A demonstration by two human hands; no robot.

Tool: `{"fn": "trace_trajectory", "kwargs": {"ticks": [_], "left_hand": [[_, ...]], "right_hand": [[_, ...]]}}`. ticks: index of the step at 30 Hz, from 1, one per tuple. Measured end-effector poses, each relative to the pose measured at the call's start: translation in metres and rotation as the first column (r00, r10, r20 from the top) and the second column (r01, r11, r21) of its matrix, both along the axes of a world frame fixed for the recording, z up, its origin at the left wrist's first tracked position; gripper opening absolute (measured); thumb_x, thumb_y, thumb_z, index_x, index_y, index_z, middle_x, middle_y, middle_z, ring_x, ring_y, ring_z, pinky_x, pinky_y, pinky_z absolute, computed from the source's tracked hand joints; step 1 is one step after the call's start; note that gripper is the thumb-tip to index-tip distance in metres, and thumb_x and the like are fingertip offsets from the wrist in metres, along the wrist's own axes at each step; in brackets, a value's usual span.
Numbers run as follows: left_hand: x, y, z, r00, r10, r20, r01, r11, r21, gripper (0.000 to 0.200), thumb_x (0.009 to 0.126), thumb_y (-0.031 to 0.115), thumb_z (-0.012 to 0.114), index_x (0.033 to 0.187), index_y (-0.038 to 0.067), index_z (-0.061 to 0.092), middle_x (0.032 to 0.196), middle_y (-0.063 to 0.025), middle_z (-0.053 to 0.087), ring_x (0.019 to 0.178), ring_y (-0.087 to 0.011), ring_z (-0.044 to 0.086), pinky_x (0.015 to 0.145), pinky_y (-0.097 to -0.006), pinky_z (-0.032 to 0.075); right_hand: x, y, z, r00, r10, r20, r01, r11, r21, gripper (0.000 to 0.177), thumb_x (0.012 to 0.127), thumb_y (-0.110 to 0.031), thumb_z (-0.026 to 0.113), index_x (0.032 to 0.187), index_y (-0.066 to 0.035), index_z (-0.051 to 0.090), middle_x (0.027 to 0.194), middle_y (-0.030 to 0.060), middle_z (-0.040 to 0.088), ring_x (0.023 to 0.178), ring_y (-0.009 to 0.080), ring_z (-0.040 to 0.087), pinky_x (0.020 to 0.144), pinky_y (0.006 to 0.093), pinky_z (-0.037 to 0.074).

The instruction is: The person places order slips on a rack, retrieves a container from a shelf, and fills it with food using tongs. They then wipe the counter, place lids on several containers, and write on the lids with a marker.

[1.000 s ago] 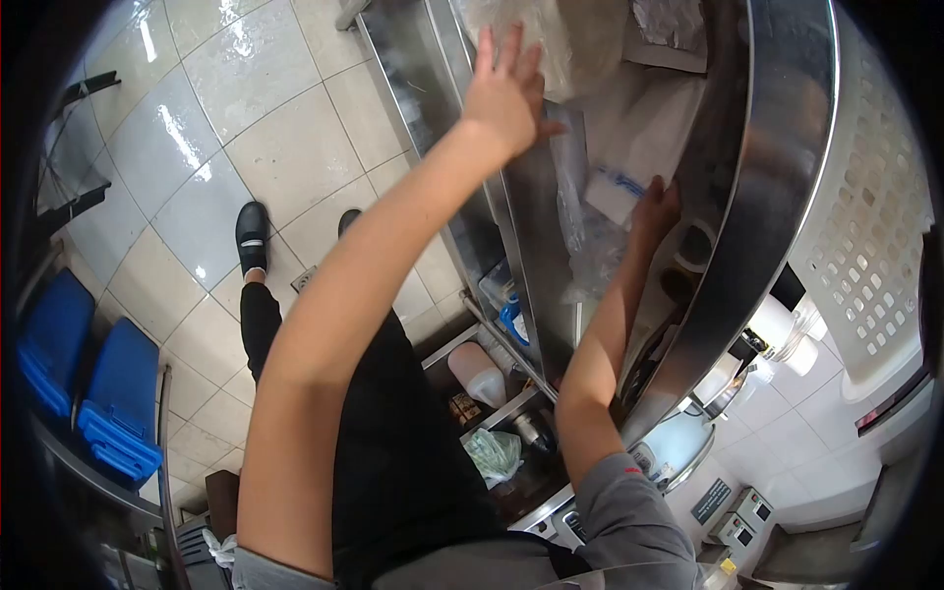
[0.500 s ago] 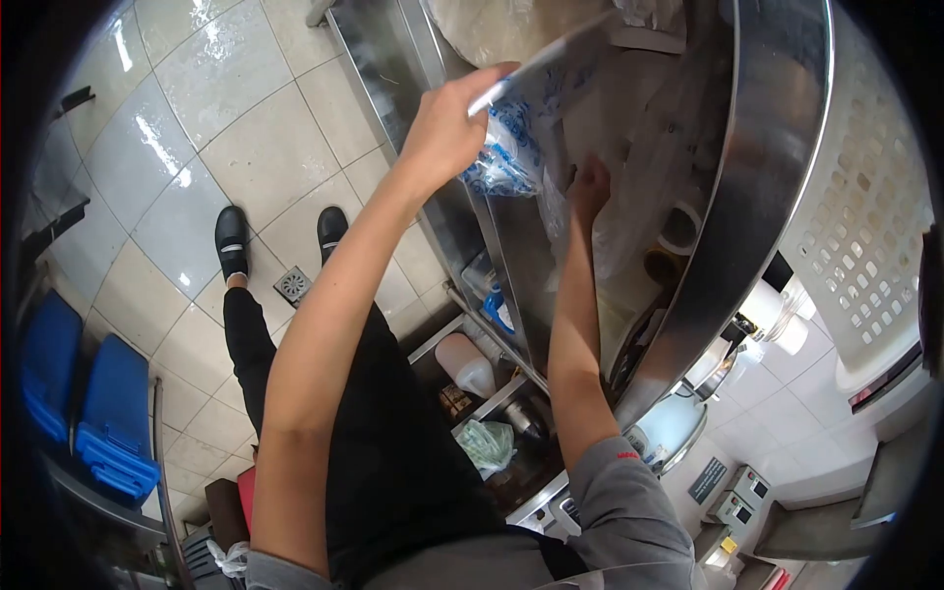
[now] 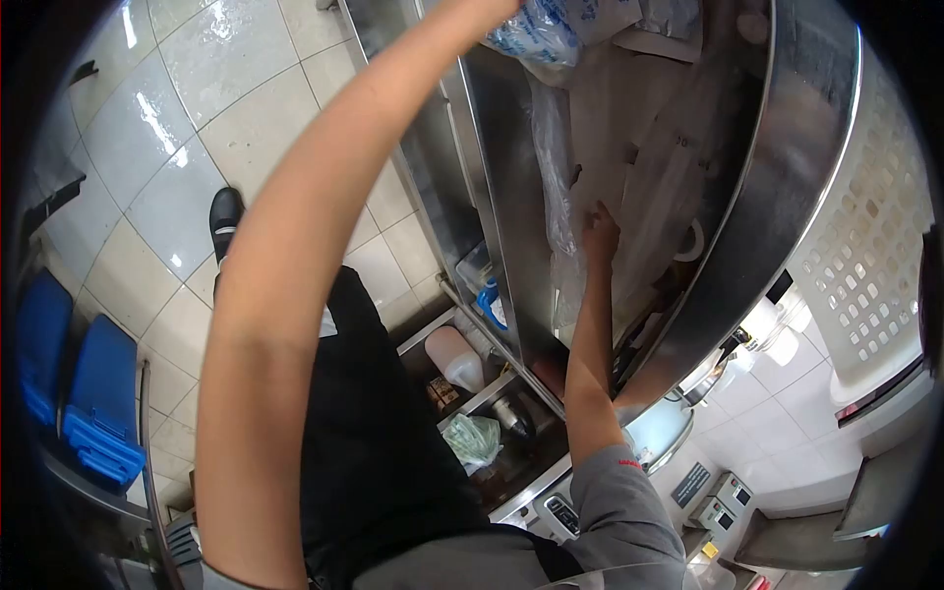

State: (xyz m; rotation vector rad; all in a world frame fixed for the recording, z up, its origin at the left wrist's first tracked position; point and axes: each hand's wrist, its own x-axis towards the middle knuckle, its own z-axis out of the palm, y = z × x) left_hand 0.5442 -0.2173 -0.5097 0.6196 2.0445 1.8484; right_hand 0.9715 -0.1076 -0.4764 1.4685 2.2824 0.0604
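Observation:
My left hand (image 3: 497, 8) is at the top edge, beside a plastic bag with blue print (image 3: 539, 34); its fingers are cut off or hidden, so their grip does not show. My right hand (image 3: 600, 239) reaches down into a deep stainless steel drawer (image 3: 511, 265). Its index finger is stretched out and nothing shows in the hand. Left of it lies a crumpled clear plastic bag (image 3: 553, 167). More clear plastic sheeting (image 3: 659, 167) covers the drawer's right part, near a round white rim (image 3: 693, 239).
Below the drawer, an open compartment holds a pinkish bottle (image 3: 454, 357) and a bag of something green (image 3: 472, 440). A perforated white basket (image 3: 865, 226) stands at the right. Blue bins (image 3: 103, 393) are on the left, by the wet tiled floor (image 3: 167, 88).
My left hand has moved up to the top edge, and the blue-printed bag has shifted up with it. My right hand has moved slightly lower in the drawer, uncovering more clear plastic.

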Motion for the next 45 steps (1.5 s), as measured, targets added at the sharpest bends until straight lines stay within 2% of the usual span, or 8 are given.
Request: {"fn": "trace_trajectory", "kwargs": {"ticks": [3, 4, 7, 10, 27, 33, 40, 45], "left_hand": [[0.050, -0.014, 0.027, 0.848, 0.236, -0.475, -0.388, 0.886, -0.253, 0.074, 0.072, 0.006, 0.059, 0.137, 0.016, 0.025, 0.133, -0.0259, 0.028, 0.124, -0.0381, 0.029, 0.093, -0.0600, 0.026], [0.081, -0.025, 0.029, 0.840, 0.093, -0.535, -0.290, 0.909, -0.298, 0.054, 0.076, 0.003, 0.053, 0.129, 0.013, 0.042, 0.126, -0.0188, 0.042, 0.115, -0.0351, 0.042, 0.089, -0.0612, 0.032], [0.180, -0.038, 0.050, 0.661, -0.594, -0.459, 0.283, 0.764, -0.580, 0.060, 0.078, 0.022, 0.053, 0.134, 0.018, 0.032, 0.141, -0.0058, 0.026, 0.133, -0.0325, 0.013, 0.101, -0.0602, 0.016], [0.280, -0.046, 0.011, 0.411, -0.852, -0.325, 0.613, 0.522, -0.593, 0.080, 0.071, 0.038, 0.062, 0.139, 0.020, 0.022, 0.136, -0.0057, 0.033, 0.134, -0.0325, 0.010, 0.105, -0.0576, 0.011], [0.326, -0.084, 0.015, 0.235, -0.953, -0.190, 0.635, 0.299, -0.713, 0.060, 0.085, 0.025, 0.046, 0.136, 0.043, 0.020, 0.143, -0.0080, 0.021, 0.133, -0.0403, 0.003, 0.104, -0.0595, 0.002], [0.408, -0.092, 0.021, 0.178, -0.925, -0.336, 0.560, 0.376, -0.738, 0.074, 0.074, 0.042, 0.056, 0.138, 0.020, 0.026, 0.144, -0.0099, 0.020, 0.134, -0.0381, 0.004, 0.105, -0.0590, 0.003], [0.449, -0.054, -0.008, 0.409, -0.910, 0.072, 0.910, 0.399, -0.115, 0.066, 0.072, 0.029, 0.059, 0.130, 0.008, 0.035, 0.132, -0.0134, 0.037, 0.127, -0.0309, 0.027, 0.103, -0.0491, 0.021], [0.401, -0.056, -0.060, 0.303, -0.759, 0.576, 0.563, 0.630, 0.534, 0.052, 0.074, 0.026, 0.055, 0.119, 0.003, 0.047, 0.120, -0.0158, 0.051, 0.100, -0.0267, 0.056, 0.079, -0.0412, 0.047]], "right_hand": [[-0.001, -0.004, -0.002, 0.991, 0.125, -0.039, -0.123, 0.991, 0.042, 0.061, 0.071, -0.025, 0.068, 0.124, -0.005, 0.047, 0.111, 0.0186, 0.056, 0.104, 0.0314, 0.053, 0.088, 0.0377, 0.042], [0.000, -0.004, -0.003, 0.980, 0.190, -0.057, -0.187, 0.981, 0.057, 0.060, 0.072, -0.026, 0.067, 0.124, -0.005, 0.047, 0.110, 0.0182, 0.056, 0.103, 0.0318, 0.054, 0.088, 0.0381, 0.042], [0.010, 0.004, -0.008, 0.993, 0.104, 0.049, -0.105, 0.994, 0.017, 0.065, 0.072, -0.040, 0.065, 0.127, -0.011, 0.044, 0.116, 0.0150, 0.052, 0.106, 0.0311, 0.051, 0.085, 0.0420, 0.043], [0.004, 0.000, -0.002, 0.993, -0.120, 0.012, 0.119, 0.992, 0.051, 0.070, 0.070, -0.045, 0.066, 0.127, -0.011, 0.044, 0.118, 0.0141, 0.051, 0.107, 0.0308, 0.051, 0.085, 0.0423, 0.043], [-0.011, -0.011, 0.017, 0.977, 0.037, -0.212, 0.032, 0.950, 0.311, 0.028, 0.089, -0.022, 0.043, 0.090, 0.003, 0.056, 0.090, 0.0233, 0.058, 0.084, 0.0402, 0.056, 0.072, 0.0438, 0.044], [-0.057, 0.009, 0.019, 0.889, 0.264, -0.375, -0.045, 0.865, 0.500, 0.030, 0.092, -0.018, 0.038, 0.090, 0.006, 0.055, 0.089, 0.0275, 0.057, 0.086, 0.0413, 0.054, 0.074, 0.0449, 0.042], [-0.161, -0.059, 0.068, 0.993, 0.084, -0.083, -0.061, 0.966, 0.253, 0.029, 0.091, -0.021, 0.039, 0.091, 0.004, 0.056, 0.090, 0.0248, 0.058, 0.084, 0.0411, 0.054, 0.073, 0.0438, 0.042], [-0.097, -0.137, 0.085, 0.803, 0.407, -0.435, -0.355, 0.913, 0.200, 0.016, 0.085, -0.006, 0.047, 0.096, 0.001, 0.057, 0.098, 0.0174, 0.059, 0.090, 0.0352, 0.055, 0.078, 0.0409, 0.043]]}}
